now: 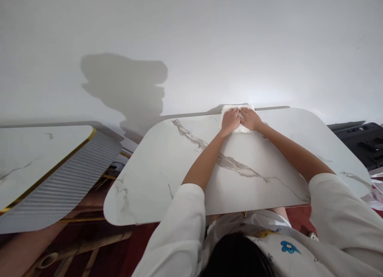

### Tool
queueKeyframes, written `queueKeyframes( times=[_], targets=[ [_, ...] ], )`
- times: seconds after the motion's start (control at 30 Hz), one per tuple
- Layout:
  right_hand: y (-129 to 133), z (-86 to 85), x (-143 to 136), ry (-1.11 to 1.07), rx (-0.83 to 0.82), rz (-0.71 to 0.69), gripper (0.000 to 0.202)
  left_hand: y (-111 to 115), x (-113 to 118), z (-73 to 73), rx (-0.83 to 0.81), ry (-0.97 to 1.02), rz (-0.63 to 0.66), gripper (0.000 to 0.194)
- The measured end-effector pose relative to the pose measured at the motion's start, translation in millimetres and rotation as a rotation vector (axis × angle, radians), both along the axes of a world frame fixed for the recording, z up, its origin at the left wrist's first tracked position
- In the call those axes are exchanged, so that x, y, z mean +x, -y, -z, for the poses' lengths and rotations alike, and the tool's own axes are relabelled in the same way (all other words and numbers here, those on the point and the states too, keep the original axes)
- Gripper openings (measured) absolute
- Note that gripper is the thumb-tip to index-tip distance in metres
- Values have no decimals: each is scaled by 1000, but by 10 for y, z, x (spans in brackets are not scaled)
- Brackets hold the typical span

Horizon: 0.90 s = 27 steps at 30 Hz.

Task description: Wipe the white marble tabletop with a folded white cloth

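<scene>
A white cloth (pixel 246 130) lies at the far edge of the white marble-patterned table (pixel 155 169), close to the wall. My left hand (pixel 230 120) rests flat on the cloth's left part, fingers stretched forward. On its right part lies my right hand (pixel 250 119), palm down with the fingers spread a little. The two hands' fingertips meet near the middle of the cloth. Both arms reach forward across the tabletop.
A second marble-patterned table (pixel 38 157) with a gold edge and a ribbed grey side stands at the left. A black case-like object (pixel 362 143) is at the right against the wall (pixel 191 41). Bamboo-like furniture (pixel 86 245) shows at the lower left, over a red floor.
</scene>
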State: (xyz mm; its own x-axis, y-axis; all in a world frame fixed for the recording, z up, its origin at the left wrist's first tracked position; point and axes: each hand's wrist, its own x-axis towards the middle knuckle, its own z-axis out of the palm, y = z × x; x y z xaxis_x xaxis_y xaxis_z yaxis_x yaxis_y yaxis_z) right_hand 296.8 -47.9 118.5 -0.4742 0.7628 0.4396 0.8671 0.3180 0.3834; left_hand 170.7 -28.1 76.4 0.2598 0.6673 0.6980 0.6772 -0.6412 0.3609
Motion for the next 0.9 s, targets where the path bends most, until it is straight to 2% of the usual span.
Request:
queueKeyframes(
  times=[0.13, 0.27, 0.43, 0.63, 0.9],
  targets=[
    [180, 44, 97, 2, 14, 37, 55, 156, 96, 33, -9, -12, 14, 49],
    [539, 143, 78, 51, -9, 96, 56, 475, 69, 143, -18, -19, 54, 50],
    [1058, 335, -62, 104, -21, 130, 57, 947, -72, 329, -51, -22, 86, 50],
    [1550, 617, -299, 89, -3, 134, 56, 1446, -288, 571, -84, 8, 77, 51],
    [2217, 980, -521, 32, -13, -5, 59, 2115, -578, 885, -217, -6, 91, 55]
  ],
)
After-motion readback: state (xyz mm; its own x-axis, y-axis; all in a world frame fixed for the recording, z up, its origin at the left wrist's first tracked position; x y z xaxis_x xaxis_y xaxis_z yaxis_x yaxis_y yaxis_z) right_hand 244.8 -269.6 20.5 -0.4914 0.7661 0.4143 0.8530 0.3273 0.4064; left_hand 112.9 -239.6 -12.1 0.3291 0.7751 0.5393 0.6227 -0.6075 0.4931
